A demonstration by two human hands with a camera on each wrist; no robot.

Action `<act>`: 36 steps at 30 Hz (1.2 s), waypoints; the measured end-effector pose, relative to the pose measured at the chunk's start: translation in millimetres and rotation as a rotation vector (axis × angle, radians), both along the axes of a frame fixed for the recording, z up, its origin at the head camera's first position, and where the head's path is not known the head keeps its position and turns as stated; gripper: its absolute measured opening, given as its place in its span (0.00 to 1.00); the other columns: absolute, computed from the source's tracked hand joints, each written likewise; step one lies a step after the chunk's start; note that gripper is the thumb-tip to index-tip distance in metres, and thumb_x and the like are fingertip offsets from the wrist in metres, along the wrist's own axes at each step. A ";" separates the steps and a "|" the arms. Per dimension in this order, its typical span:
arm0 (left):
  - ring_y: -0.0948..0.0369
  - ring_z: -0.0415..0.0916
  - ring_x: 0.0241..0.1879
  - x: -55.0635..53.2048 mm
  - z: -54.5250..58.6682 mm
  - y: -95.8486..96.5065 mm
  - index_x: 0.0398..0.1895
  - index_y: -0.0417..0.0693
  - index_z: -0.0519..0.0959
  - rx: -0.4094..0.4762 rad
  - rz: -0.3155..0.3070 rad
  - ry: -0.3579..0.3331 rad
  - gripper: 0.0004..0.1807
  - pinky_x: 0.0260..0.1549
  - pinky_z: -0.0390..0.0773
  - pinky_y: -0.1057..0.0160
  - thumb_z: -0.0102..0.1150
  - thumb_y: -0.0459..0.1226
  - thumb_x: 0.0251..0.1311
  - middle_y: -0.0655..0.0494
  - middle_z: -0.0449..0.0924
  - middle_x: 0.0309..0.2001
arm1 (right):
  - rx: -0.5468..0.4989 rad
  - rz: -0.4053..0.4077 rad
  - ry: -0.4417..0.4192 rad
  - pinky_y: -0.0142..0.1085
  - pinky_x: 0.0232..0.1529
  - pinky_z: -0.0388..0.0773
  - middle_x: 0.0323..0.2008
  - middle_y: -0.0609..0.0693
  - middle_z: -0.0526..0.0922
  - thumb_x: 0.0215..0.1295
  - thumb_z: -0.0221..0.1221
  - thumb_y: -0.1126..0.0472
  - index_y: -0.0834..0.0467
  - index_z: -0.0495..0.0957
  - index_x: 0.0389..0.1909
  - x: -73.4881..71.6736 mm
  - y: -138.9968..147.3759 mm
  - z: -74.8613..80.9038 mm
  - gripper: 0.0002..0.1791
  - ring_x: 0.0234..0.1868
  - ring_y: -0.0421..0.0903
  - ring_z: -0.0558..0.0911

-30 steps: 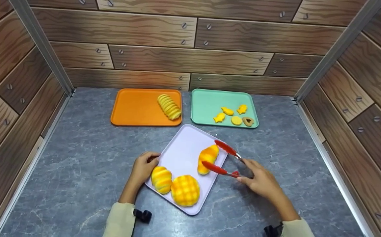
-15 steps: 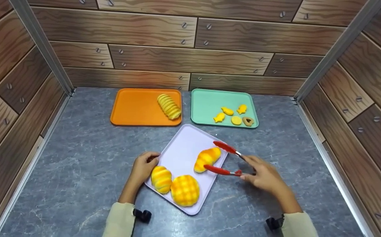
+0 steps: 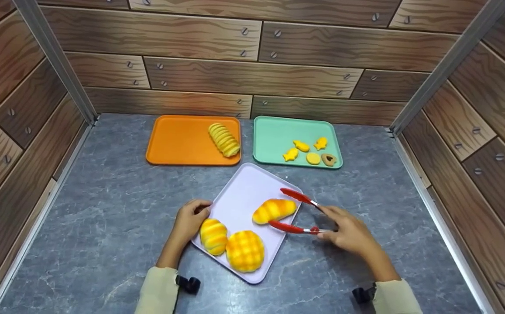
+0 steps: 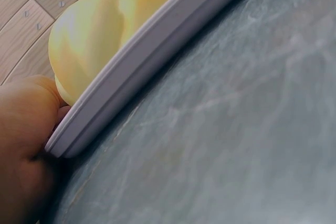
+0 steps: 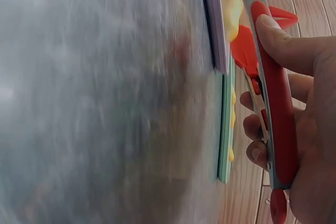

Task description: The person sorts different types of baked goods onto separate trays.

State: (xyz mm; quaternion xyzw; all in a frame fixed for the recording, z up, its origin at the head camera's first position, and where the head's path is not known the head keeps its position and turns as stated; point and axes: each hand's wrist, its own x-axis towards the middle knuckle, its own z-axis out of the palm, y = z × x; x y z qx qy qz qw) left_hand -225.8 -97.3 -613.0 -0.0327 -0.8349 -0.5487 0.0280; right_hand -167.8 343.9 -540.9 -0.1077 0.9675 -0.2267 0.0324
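My left hand (image 3: 190, 222) grips the left edge of a lilac tray (image 3: 239, 192), which lies at an angle on the table. With my right hand (image 3: 346, 231) I hold red-tipped tongs (image 3: 293, 228), thumb on one arm and fingers on the other. The tongs' arms are spread around a toy croissant (image 3: 274, 210) near the tray's right edge; the lower tip is beside or touching it. A round toy bun (image 3: 245, 251) with a grid pattern and a striped toy bread roll (image 3: 214, 237) sit at the tray's near end. In the left wrist view, my left fingertips are mostly hidden.
Behind the lilac tray lie an orange tray (image 3: 178, 139) with a long ridged bread (image 3: 224, 140) and a green tray (image 3: 274, 131) with several small biscuits (image 3: 313, 158). Wood-patterned walls (image 3: 200, 39) enclose the grey table (image 3: 104, 209) at the back and sides.
The croissant has turned on the lilac tray, from nearly upright in the head view to lying more sideways. The tongs have shifted slightly; my left hand stays put.
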 end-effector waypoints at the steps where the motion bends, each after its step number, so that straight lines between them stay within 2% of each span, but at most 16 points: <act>1: 0.58 0.77 0.42 0.0 0.2 0.1 0.48 0.47 0.86 -0.002 0.002 0.001 0.11 0.45 0.76 0.58 0.60 0.32 0.66 0.52 0.84 0.44 | 0.008 0.003 0.000 0.61 0.60 0.70 0.68 0.49 0.74 0.58 0.69 0.41 0.43 0.68 0.73 -0.1 1.5 0.5 0.42 0.65 0.56 0.75; 5: 0.58 0.76 0.42 0.2 0.2 0.2 0.48 0.46 0.86 0.002 0.001 0.003 0.11 0.46 0.76 0.58 0.60 0.32 0.66 0.51 0.84 0.45 | 0.018 0.011 -0.003 0.61 0.62 0.69 0.67 0.49 0.75 0.59 0.68 0.40 0.42 0.69 0.73 -0.8 3.8 1.3 0.40 0.66 0.57 0.75; 11: 0.58 0.76 0.42 1.1 0.3 0.1 0.48 0.46 0.86 0.004 -0.005 0.001 0.10 0.45 0.76 0.57 0.60 0.33 0.67 0.51 0.84 0.45 | -0.004 0.016 0.018 0.62 0.64 0.68 0.67 0.52 0.76 0.60 0.68 0.40 0.45 0.71 0.71 0.8 -0.1 -2.3 0.39 0.67 0.58 0.74; 13: 0.58 0.76 0.42 1.1 0.5 0.1 0.48 0.46 0.86 0.004 -0.005 0.003 0.10 0.45 0.76 0.57 0.60 0.33 0.67 0.51 0.84 0.45 | -0.017 0.015 0.037 0.61 0.64 0.68 0.66 0.52 0.76 0.60 0.68 0.42 0.46 0.72 0.71 1.5 -1.4 -4.1 0.38 0.67 0.58 0.74; 20: 0.57 0.77 0.44 0.2 -0.6 -0.5 0.47 0.47 0.87 0.011 -0.005 0.017 0.10 0.48 0.76 0.56 0.61 0.33 0.66 0.51 0.85 0.46 | -0.045 0.039 0.140 0.55 0.57 0.75 0.61 0.50 0.81 0.59 0.71 0.48 0.49 0.75 0.68 4.2 -5.0 -10.7 0.35 0.56 0.52 0.80; 30: 0.57 0.78 0.45 1.1 -0.4 -0.7 0.48 0.47 0.87 0.011 -0.007 0.014 0.10 0.48 0.77 0.56 0.60 0.33 0.67 0.51 0.85 0.47 | -0.082 0.038 0.186 0.54 0.57 0.76 0.59 0.51 0.82 0.58 0.72 0.51 0.53 0.77 0.66 5.1 -13.1 -15.5 0.34 0.56 0.52 0.81; 36: 0.57 0.78 0.44 1.1 0.7 -0.5 0.48 0.47 0.86 0.018 -0.009 0.009 0.10 0.48 0.77 0.56 0.60 0.33 0.67 0.51 0.85 0.46 | -0.085 0.038 0.232 0.54 0.57 0.77 0.60 0.56 0.82 0.55 0.74 0.51 0.56 0.75 0.67 3.5 -19.9 -18.1 0.38 0.57 0.54 0.81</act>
